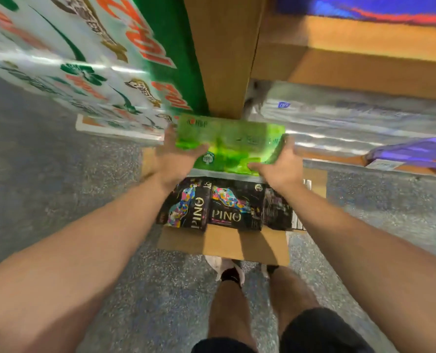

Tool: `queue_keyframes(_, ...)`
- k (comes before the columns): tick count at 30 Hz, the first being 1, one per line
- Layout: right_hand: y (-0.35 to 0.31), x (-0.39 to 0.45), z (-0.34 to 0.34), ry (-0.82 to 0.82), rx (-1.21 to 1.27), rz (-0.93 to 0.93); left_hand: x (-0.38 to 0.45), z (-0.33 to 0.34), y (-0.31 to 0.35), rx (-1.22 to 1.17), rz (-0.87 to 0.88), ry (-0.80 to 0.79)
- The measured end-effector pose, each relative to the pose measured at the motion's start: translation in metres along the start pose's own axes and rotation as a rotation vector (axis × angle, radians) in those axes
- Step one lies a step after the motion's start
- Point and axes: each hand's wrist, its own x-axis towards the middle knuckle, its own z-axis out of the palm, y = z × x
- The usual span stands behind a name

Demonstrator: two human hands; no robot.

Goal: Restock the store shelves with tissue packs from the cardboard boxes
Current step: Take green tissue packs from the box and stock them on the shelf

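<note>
A bright green tissue pack (231, 141) hangs in the air in front of the wooden shelf post (224, 57). My left hand (172, 159) grips its left end, thumb on top. My right hand (279, 165) grips its right end the same way. Directly below stands an open cardboard box (224, 244) on the floor, holding black tissue packs (227, 205) marked PINO with coloured patterns. The picture is blurred by motion.
White and green printed packs (84, 59) fill the shelf to the left. Silvery wrapped packs (352, 118) and a purple pack (415, 154) lie on the low right shelf under a wooden board (364, 42). My legs and shoes (228, 272) stand on grey speckled floor.
</note>
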Motion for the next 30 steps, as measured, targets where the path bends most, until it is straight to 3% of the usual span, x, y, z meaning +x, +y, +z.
queue_keyframes(2, 0.003, -0.008, -0.003, -0.083, -0.027, 0.075, -0.003, 0.000, -0.011, 0.088, -0.045, -0.019)
queue_keyframes(5, -0.012, -0.013, -0.008, -0.146, -0.418, 0.044, -0.004, 0.001, -0.036, 0.154, -0.131, -0.101)
queue_keyframes(9, -0.037, -0.007, 0.010, -0.218, -0.845, -0.329, -0.010, 0.007, -0.050, 0.144, -0.180, -0.208)
queue_keyframes(11, -0.036, -0.011, 0.020, -0.248, -0.861, -0.423, -0.011, 0.008, -0.052, 0.139, -0.168, -0.158)
queue_keyframes(13, -0.028, -0.014, 0.023, -0.193, -0.820, -0.479, -0.011, 0.003, -0.047, 0.239, 0.038, -0.020)
queue_keyframes(15, -0.021, -0.014, 0.025, -0.147, -0.801, -0.564, -0.010, -0.001, -0.037, 0.510, 0.337, 0.012)
queue_keyframes(17, -0.021, -0.015, 0.029, -0.156, -0.762, -0.628, -0.011, -0.001, -0.020, 0.756, 0.549, -0.128)
queue_keyframes(20, -0.024, -0.016, 0.028, -0.302, -0.625, -0.702, -0.007, 0.003, -0.016, 0.906, 0.612, -0.280)
queue_keyframes(22, -0.027, -0.015, 0.016, -0.415, -0.357, -0.640, -0.003, -0.001, -0.024, 0.899, 0.568, -0.272)
queue_keyframes(23, -0.027, -0.012, 0.009, -0.395, -0.174, -0.583, -0.001, -0.006, -0.029, 0.887, 0.542, -0.265)
queue_keyframes(25, -0.023, -0.001, -0.003, -0.187, 0.110, -0.418, 0.003, -0.017, -0.041, 0.862, 0.498, -0.261)
queue_keyframes(27, -0.014, 0.020, -0.004, -0.023, 0.123, -0.154, 0.007, -0.031, -0.049, 0.860, 0.437, -0.298)
queue_keyframes(30, -0.003, 0.041, 0.011, -0.145, -0.039, 0.150, 0.009, -0.041, -0.052, 0.855, 0.316, -0.356)
